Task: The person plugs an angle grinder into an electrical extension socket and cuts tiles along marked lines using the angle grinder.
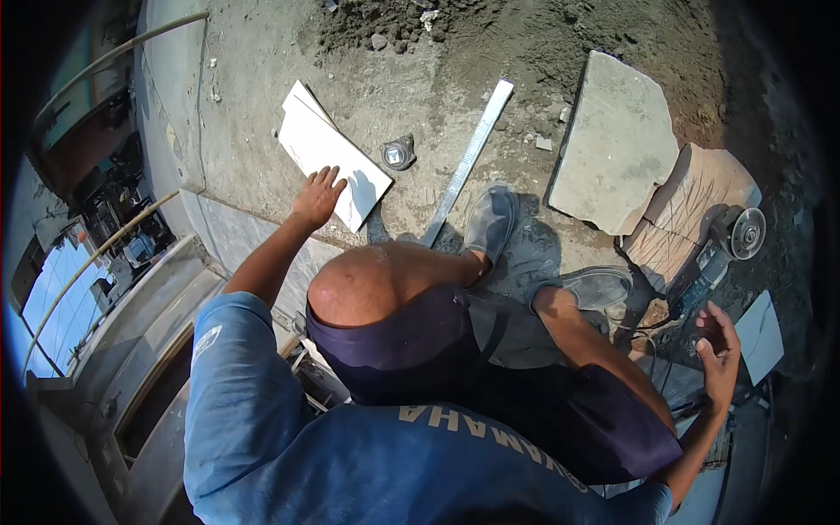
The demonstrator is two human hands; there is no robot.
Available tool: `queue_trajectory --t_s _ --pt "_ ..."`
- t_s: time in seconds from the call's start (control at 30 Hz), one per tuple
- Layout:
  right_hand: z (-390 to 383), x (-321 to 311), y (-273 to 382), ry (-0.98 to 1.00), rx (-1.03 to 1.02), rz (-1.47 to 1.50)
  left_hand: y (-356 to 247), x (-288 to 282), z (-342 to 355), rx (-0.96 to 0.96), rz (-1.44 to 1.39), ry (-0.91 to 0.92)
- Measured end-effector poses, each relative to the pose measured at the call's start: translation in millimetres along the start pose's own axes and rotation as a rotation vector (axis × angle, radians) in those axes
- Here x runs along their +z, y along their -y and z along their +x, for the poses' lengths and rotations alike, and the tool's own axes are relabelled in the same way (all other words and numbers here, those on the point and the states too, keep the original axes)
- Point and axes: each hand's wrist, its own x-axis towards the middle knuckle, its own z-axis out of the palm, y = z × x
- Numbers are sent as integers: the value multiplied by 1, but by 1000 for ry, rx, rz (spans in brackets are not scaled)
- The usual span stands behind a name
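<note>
My left hand (321, 197) lies on a stack of white tiles (328, 150), fingers stretched and resting on the top one. They lie slightly fanned on the rough ground, with a tape measure (398, 153) just to their right. On the right side, my right hand (719, 350) hangs in the air, fingers curled and apart, with nothing visible in it. An angle grinder (710, 262) with a round disc (746, 233) lies just beyond that hand. Beside the same hand is a piece of white tile (760, 338).
A long metal ruler (472, 149) lies beyond my shoe (493, 219). A large grey slab (617, 140) and scratched reddish slabs (687, 214) lie to the right. Loose soil (516, 26) is heaped at the far side. A low ledge (254, 223) runs along the left.
</note>
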Motion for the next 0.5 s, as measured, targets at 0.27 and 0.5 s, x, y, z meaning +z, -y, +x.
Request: queue_trajectory --t_s 0.27,0.5 --pt "80 71 59 75 -192 -350 34 108 65 106 173 -446" --pt "22 63 62 -111 -146 -351 45 59 118 337 75 -271"
